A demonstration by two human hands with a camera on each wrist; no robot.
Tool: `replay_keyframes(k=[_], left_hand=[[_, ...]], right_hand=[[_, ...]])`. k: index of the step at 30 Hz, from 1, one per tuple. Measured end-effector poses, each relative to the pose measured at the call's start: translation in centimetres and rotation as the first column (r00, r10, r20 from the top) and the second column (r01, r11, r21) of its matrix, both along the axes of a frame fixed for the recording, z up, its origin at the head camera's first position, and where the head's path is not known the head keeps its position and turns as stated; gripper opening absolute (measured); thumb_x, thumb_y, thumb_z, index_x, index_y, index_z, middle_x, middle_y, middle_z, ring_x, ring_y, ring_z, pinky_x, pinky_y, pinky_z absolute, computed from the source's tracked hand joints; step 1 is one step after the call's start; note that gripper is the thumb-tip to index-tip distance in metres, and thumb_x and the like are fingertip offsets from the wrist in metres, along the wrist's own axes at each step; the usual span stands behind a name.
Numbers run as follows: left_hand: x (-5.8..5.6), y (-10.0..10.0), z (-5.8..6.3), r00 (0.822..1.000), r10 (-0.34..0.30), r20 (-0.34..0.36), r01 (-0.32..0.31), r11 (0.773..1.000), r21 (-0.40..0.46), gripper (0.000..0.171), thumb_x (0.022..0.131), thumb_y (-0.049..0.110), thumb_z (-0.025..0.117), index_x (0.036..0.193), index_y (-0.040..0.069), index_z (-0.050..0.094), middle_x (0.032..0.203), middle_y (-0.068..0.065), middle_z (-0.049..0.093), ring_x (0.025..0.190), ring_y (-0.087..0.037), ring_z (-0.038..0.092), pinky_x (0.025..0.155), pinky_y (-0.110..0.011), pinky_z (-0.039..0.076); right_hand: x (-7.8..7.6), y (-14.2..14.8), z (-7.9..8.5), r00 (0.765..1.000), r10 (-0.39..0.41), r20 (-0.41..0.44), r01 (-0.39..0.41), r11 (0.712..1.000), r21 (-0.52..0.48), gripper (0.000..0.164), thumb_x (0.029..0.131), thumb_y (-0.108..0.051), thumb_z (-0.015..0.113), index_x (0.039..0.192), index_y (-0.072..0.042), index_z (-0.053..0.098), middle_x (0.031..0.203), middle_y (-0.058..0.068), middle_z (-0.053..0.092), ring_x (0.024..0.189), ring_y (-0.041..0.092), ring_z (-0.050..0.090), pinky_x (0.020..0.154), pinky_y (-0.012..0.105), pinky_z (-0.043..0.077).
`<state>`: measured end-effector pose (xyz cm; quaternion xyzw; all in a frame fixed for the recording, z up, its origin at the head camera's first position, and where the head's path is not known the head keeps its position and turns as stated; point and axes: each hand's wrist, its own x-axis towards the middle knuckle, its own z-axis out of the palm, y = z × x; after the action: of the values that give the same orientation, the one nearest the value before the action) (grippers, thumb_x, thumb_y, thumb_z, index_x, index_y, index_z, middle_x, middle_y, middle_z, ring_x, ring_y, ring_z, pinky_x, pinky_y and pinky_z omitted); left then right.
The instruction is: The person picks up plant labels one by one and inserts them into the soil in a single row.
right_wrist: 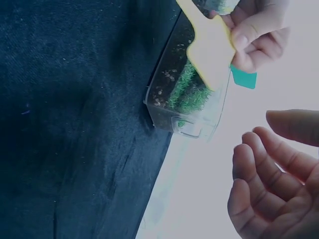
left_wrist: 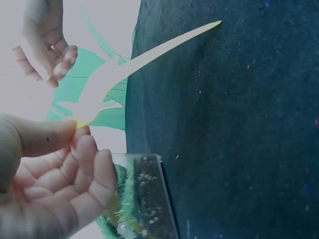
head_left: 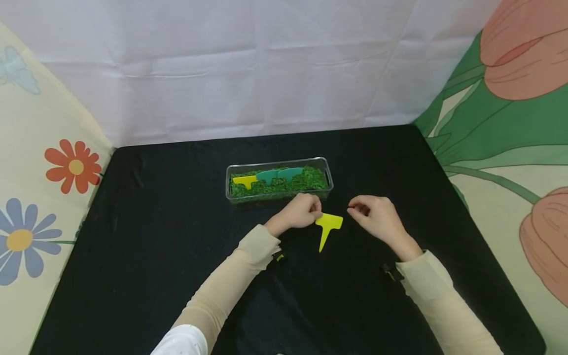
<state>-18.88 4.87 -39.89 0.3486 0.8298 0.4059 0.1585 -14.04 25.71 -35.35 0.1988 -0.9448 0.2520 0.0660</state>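
My left hand (head_left: 301, 211) pinches a yellow T-shaped plant label (head_left: 329, 223) by one end of its head, between thumb and fingertips. The label's pointed stem hangs down toward me. To the right of it is my right hand (head_left: 377, 217), apart from the label, fingers loosely bent and nothing between thumb and fingertips in the right wrist view. Just beyond the left hand stands a clear plastic box (right_wrist: 160, 119) of green grass (head_left: 315, 178) over dark soil. A yellow label (head_left: 241, 180) and green labels (head_left: 290, 173) stand in a row in the grass.
A black cloth (head_left: 146, 236) covers the table. White fabric (head_left: 222, 74) hangs behind it, with flower-printed panels at the left (head_left: 26, 172) and right (head_left: 501, 133). Small dark devices sit at both wrists.
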Motion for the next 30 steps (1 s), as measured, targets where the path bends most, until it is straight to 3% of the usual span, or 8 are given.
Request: replay_keyframes(k=[12,23,30], left_hand=[[1.1,-0.3,1.5,0.985,0.031,-0.169,-0.019,0.997,0.076,0.012,0.09,0.006,0.054,0.078,0.007,0.053,0.067,-0.001,0.05,0.054,-0.01,0.046,0.054,-0.02,0.038],[1.4,-0.4,2.1,0.978,0.042,-0.202,-0.027,0.997,0.075,0.01,0.091,0.007,0.054,0.081,0.007,0.053,0.07,-0.001,0.049,0.056,-0.011,0.046,0.056,-0.019,0.039],[1.5,-0.3,2.3,0.967,0.051,-0.248,-0.027,0.995,0.097,0.009,0.089,0.006,0.056,0.081,0.007,0.053,0.073,-0.002,0.051,0.059,-0.011,0.047,0.057,-0.019,0.039]], right_hand=[[0.0,-0.2,1.5,0.999,0.041,-0.035,-0.041,0.999,0.014,0.008,0.076,-0.003,0.07,0.084,-0.003,0.067,0.072,0.002,0.062,0.059,0.011,0.055,0.053,0.029,0.046],[-0.4,-0.8,2.6,0.992,0.095,0.086,-0.103,0.99,0.097,0.034,0.073,-0.005,0.074,0.104,0.002,0.064,0.096,0.015,0.064,0.08,0.029,0.059,0.068,0.041,0.047],[-0.8,-1.4,2.6,0.983,0.109,0.145,-0.131,0.98,0.151,0.035,0.074,-0.009,0.074,0.105,0.002,0.064,0.098,0.016,0.064,0.083,0.03,0.059,0.07,0.042,0.047]])
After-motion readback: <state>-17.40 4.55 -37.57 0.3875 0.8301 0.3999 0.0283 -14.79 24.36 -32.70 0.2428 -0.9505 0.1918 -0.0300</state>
